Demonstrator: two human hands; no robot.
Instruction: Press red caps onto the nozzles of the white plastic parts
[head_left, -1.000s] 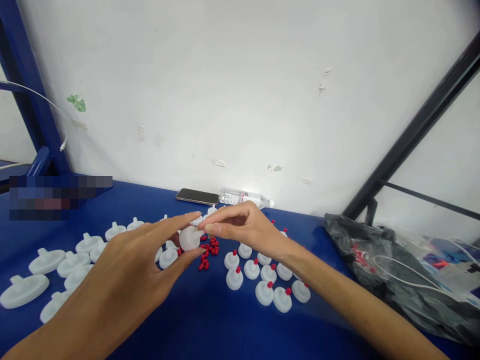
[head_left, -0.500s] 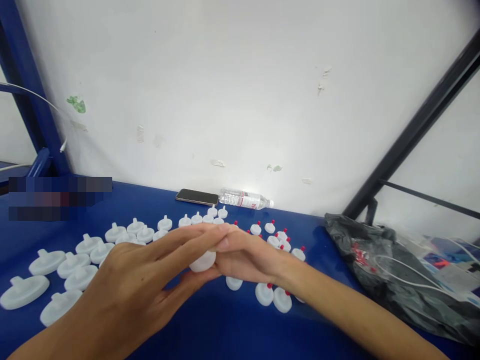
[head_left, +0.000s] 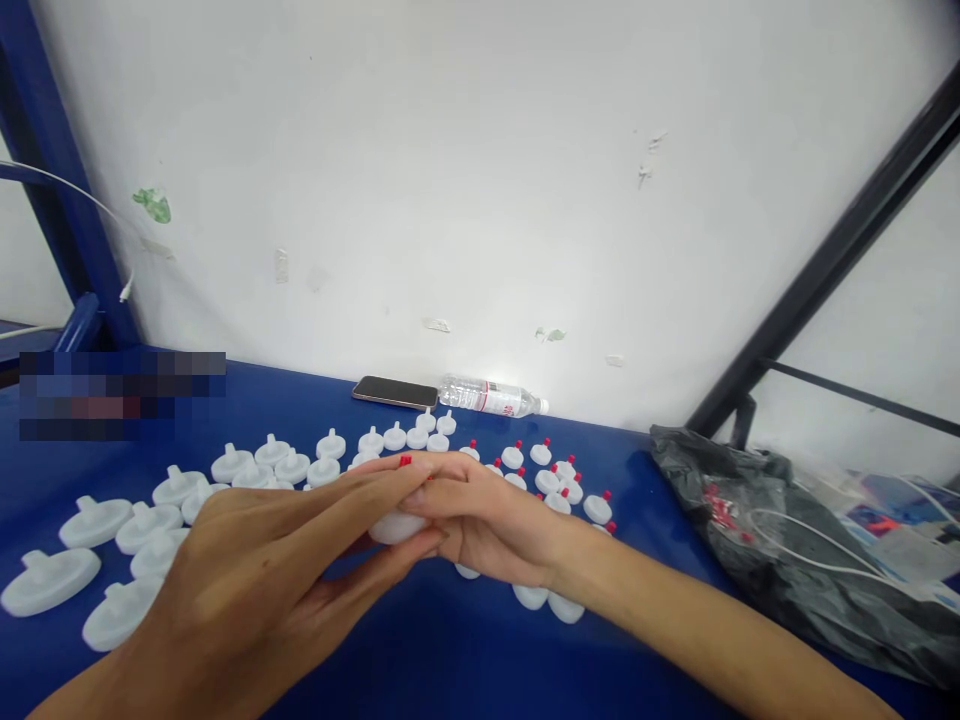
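Observation:
Between both hands, raised over the blue table, is a white round plastic nozzle cap. A red tip shows above the fingers there. My left hand grips the cap, fingers over the top and thumb below. From the other side my right hand closes on it, its fingertips meeting those of the left; part of its grip is hidden. Bare white nozzle caps stand spouts up at the left. Others with red tips stand at the right, a few partly covered by my right arm.
A phone and a clear plastic bottle lie along the white wall. On the right, a black plastic bag holds up a small clear bag of red pieces, with a white cable across it. Metal posts flank the table.
My hands have shifted slightly around the nozzle cap, tilting it a little. A red tip now shows above my fingers. The caps on the table have stayed put.

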